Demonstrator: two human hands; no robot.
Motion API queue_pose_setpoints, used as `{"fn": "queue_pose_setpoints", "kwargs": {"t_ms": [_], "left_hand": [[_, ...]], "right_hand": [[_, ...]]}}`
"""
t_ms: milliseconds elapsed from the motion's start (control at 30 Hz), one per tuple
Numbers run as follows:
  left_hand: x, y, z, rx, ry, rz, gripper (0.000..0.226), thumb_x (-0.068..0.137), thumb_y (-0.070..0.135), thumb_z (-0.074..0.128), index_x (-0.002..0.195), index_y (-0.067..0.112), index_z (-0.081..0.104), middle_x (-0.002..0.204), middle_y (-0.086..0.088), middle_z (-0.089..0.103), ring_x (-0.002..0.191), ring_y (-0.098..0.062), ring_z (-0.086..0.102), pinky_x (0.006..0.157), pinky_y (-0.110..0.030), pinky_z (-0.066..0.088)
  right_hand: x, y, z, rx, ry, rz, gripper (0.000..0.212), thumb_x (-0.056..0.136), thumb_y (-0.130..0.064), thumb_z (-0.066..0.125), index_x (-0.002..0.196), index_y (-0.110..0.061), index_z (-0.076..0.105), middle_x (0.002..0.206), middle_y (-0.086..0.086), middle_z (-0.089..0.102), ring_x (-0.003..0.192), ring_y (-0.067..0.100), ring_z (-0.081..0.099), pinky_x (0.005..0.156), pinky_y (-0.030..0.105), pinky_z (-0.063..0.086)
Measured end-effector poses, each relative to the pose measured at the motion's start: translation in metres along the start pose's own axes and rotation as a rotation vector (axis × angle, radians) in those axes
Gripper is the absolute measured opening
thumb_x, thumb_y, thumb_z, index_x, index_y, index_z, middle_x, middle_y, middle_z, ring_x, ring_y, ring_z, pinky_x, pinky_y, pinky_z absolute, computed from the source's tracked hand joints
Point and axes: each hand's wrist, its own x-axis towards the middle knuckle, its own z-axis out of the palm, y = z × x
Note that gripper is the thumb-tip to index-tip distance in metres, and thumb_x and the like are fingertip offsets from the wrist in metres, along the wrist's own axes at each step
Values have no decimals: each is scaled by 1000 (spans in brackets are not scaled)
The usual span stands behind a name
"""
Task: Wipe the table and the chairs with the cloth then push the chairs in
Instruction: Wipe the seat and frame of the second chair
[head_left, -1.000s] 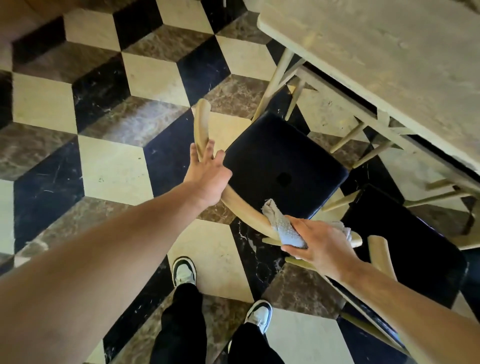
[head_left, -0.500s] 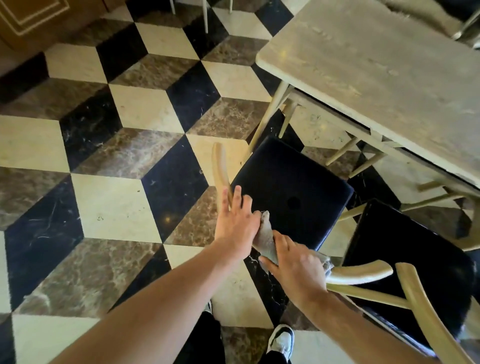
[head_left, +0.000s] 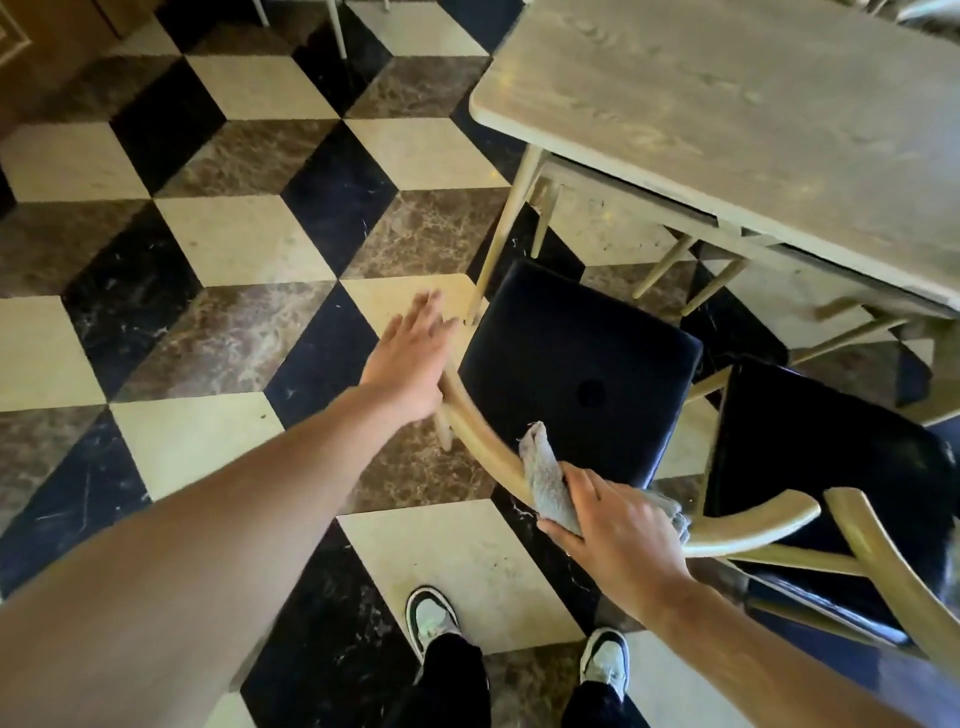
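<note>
A chair with a black seat (head_left: 576, 364) and a curved pale wooden back rail (head_left: 483, 436) stands at the corner of the pale wooden table (head_left: 753, 130). My left hand (head_left: 410, 358) lies with straight fingers along the left end of the rail. My right hand (head_left: 618, 525) grips a grey cloth (head_left: 545, 478) and presses it on the rail's middle. A second black-seated chair (head_left: 831, 457) stands to the right, its own wooden rail (head_left: 893, 561) close to my right forearm.
The floor is a cube pattern of black, cream and brown marble tiles (head_left: 234, 244). My shoes (head_left: 431, 618) stand just behind the chair. Thin white legs of other furniture (head_left: 337, 26) show at the top, and a brown wooden panel (head_left: 47, 47) at top left.
My left hand slid forward along the rail to its left end and its fingers straightened. My right hand with the cloth moved right along the rail, away from the left hand.
</note>
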Motion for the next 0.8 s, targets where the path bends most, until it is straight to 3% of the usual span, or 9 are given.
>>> {"fn": "queue_pose_setpoints", "kwargs": {"t_ms": [67,167,233,300,333,533,667,733,800], "left_hand": [[17,-13,-10,-283,14,-103,81,87,-6,59,157,16,24,168,-6,9,152,-25,15,121,-42,25],[31,-17,-18,-521,118,-227,54,91,2,47,143,15,51,144,-6,53,131,-27,50,101,-33,45],[37,-16,-23,-612,119,-288,36,87,15,44,111,14,70,111,-3,67,108,-28,61,78,-30,45],[42,-16,-29,-613,73,-267,28,82,24,39,71,8,59,83,-9,62,87,-35,58,68,-35,39],[43,-14,-32,-631,59,-294,28,84,27,38,67,10,52,81,-11,58,83,-34,55,69,-37,39],[45,-12,-42,-685,37,-347,56,97,45,30,108,4,67,100,-5,60,93,-26,49,84,-40,33],[51,-26,-47,-819,-41,-425,86,75,83,23,102,20,76,110,1,64,104,-22,56,95,-39,37],[55,-32,-49,-910,-60,-440,91,68,89,22,94,20,75,118,-5,67,112,-25,59,107,-45,36],[59,-35,-49,-997,-58,-453,102,66,91,24,108,12,73,122,-14,66,117,-31,59,112,-50,35]], "right_hand": [[6,-5,0,10,-16,0,62,91,-61,60,138,-22,51,109,-11,68,88,12,67,70,31,59],[15,-18,0,44,-52,32,61,95,-60,53,142,-23,45,116,-9,66,96,17,66,76,36,58],[24,-29,1,60,-65,59,60,97,-59,49,144,-23,41,118,-8,63,98,18,65,78,36,57],[33,-43,2,60,-59,79,57,98,-57,47,143,-22,39,116,-6,63,96,18,65,76,34,56],[39,-50,2,61,-50,86,55,98,-55,48,140,-21,39,112,-5,63,93,19,65,74,34,56],[103,-104,5,78,-13,177,48,101,-38,53,137,-8,40,109,6,65,89,26,69,71,35,50],[155,-129,2,128,-5,276,42,102,-25,51,135,-2,38,114,10,63,92,29,69,67,34,43],[177,-135,1,169,9,323,42,101,-27,51,133,-3,39,114,11,62,92,30,69,65,34,41],[197,-139,0,216,21,356,46,98,-30,56,131,-2,40,114,12,63,93,30,69,68,35,45]]}}
